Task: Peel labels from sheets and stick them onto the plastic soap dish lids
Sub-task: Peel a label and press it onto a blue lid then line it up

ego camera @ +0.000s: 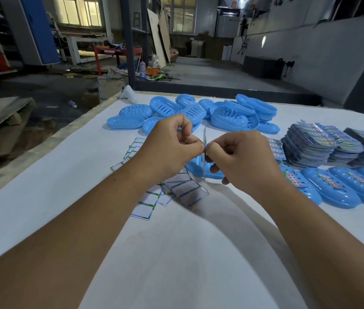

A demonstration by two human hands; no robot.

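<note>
Both hands' grip on label sheet

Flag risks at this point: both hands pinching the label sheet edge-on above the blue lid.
1. The left hand and right hand pinch the thin label sheet at nearly one spot, so the peeled label could curl and stick to itself or a fingertip.
2. Empty white backing sheets crowd the blue plastic soap dish lid below; a dropped label may land on them.
3. The hands hide much of that lid, so placement may skew.
</note>
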